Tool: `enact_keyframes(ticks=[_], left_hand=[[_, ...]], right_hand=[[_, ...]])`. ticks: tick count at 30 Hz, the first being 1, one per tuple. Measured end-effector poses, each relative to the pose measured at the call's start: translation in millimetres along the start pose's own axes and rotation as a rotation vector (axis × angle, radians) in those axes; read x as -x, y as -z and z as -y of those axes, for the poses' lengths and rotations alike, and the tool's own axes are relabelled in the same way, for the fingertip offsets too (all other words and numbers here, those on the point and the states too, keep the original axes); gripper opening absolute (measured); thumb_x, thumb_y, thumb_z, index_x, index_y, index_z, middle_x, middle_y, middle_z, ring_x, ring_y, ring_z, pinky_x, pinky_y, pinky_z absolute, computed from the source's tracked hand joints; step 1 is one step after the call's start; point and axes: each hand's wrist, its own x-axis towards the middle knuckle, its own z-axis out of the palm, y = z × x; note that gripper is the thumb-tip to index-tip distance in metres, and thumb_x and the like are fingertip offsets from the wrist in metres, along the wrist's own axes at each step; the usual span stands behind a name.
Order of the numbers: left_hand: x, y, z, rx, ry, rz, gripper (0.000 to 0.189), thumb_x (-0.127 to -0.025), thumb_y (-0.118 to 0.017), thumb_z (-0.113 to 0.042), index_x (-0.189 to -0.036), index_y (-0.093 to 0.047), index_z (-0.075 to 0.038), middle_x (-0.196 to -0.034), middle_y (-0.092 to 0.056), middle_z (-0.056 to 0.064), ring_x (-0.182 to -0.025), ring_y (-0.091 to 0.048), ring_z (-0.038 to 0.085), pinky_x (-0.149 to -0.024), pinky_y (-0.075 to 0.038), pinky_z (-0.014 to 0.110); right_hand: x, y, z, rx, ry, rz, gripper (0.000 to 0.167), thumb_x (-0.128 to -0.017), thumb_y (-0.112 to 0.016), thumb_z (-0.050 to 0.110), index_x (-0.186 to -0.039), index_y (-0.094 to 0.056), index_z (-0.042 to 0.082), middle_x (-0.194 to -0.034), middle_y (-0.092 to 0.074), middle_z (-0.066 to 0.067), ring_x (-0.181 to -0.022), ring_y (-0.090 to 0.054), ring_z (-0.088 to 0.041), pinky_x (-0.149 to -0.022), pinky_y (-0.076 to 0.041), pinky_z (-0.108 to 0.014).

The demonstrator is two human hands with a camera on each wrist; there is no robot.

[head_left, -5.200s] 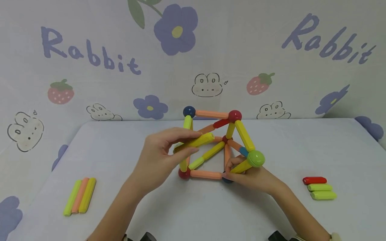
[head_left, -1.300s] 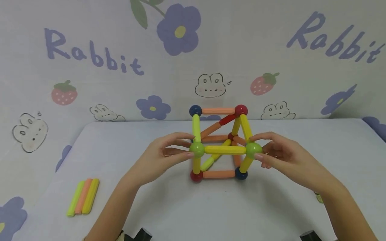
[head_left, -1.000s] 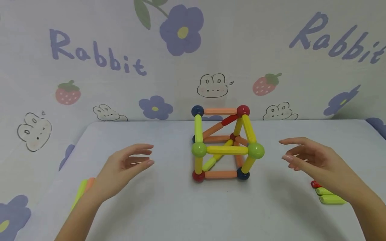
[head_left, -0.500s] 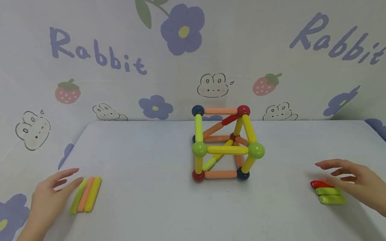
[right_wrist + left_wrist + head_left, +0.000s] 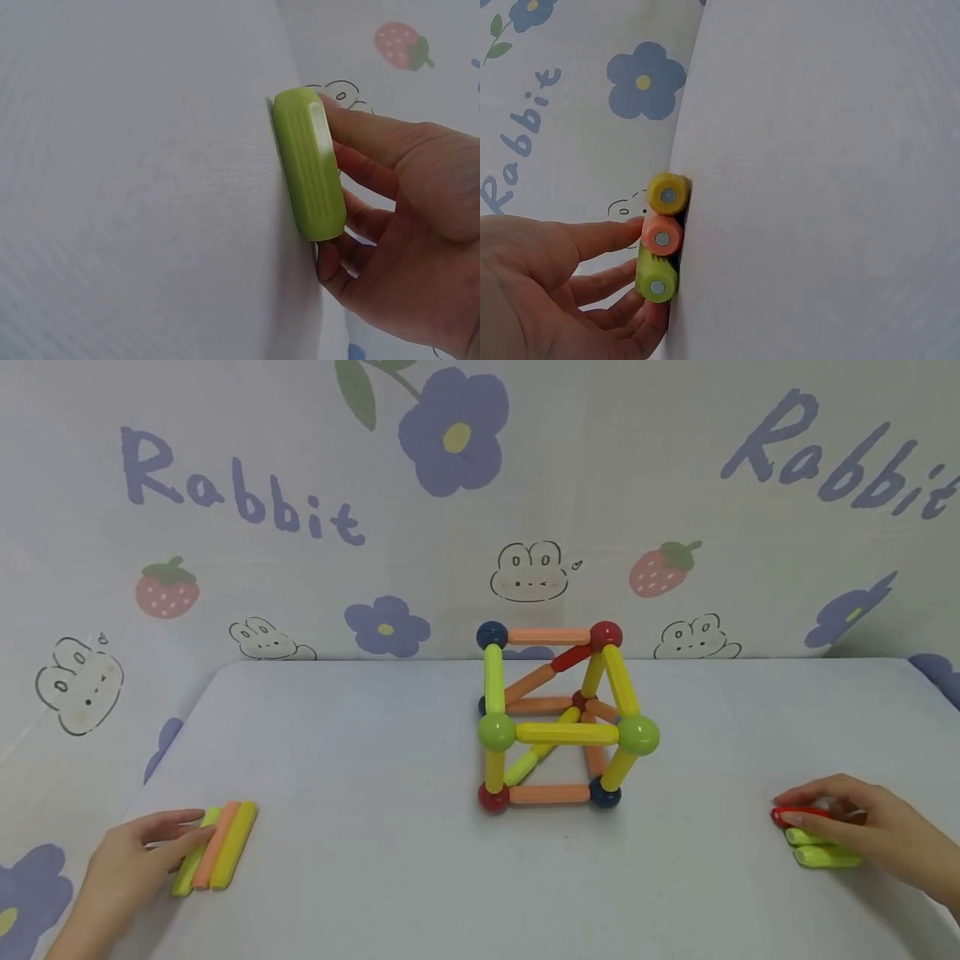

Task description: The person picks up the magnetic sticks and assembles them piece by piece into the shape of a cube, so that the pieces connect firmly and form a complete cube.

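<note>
My left hand (image 5: 127,864) is at the row of long magnetic rods on the left. Its thumb and fingers pinch the light green rod (image 5: 187,870), beside an orange rod (image 5: 217,843) and a yellow rod (image 5: 235,845). Metal discs show in the rod ends in the left wrist view. On the right side, my right hand (image 5: 888,831) pinches a short red rod (image 5: 806,813) between thumb and index finger. Two short light green rods (image 5: 827,857) lie in front of it. One green rod (image 5: 309,165) hides the red one in the right wrist view.
A box-shaped frame of rods and balls stands mid-table, with a yellow rod (image 5: 566,733) joining two green balls (image 5: 497,732) at its near upper edge. Diagonal rods cross its back and base. Behind the white table (image 5: 375,877) hangs a printed cloth (image 5: 300,468).
Earlier, my left hand held a yellow rod; later both hands touched the frame's green balls. They then let go and moved outward and down to the side rows, where their fingers closed on rods.
</note>
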Motion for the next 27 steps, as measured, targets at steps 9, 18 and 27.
enact_keyframes(ticks=[9,18,27], left_hand=[[3.8,-0.8,-8.4,0.068,0.035,0.01,0.065,-0.101,-0.071,-0.04,-0.143,-0.057,0.009,-0.126,-0.071,0.024,-0.107,-0.062,0.023,-0.068,-0.051,0.016],[25.0,-15.5,-58.3,0.024,-0.264,-0.076,0.041,-0.101,-0.074,-0.026,-0.131,-0.071,0.001,-0.12,-0.075,0.018,-0.093,-0.069,0.008,-0.07,-0.053,0.019],[59.3,-45.7,-140.0,0.177,-0.581,0.099,0.021,-0.1,-0.075,-0.025,-0.12,-0.078,-0.017,-0.114,-0.076,-0.006,-0.097,-0.066,0.005,-0.082,-0.06,0.026]], right_hand=[[-5.0,-2.1,6.0,0.043,-0.039,0.003,0.025,-0.107,-0.065,0.018,-0.117,-0.071,-0.004,-0.108,-0.071,-0.008,-0.075,-0.048,-0.002,-0.064,-0.044,-0.021],[3.1,-5.4,38.1,-0.012,0.114,-0.173,0.01,-0.101,-0.073,0.015,-0.11,-0.075,0.011,-0.093,-0.064,0.027,-0.076,-0.046,-0.007,-0.059,-0.037,-0.025],[3.6,-4.5,100.5,-0.045,0.236,-0.163,0.016,-0.1,-0.072,0.008,-0.112,-0.075,0.019,-0.095,-0.073,0.014,-0.085,-0.055,-0.002,-0.067,-0.043,-0.019]])
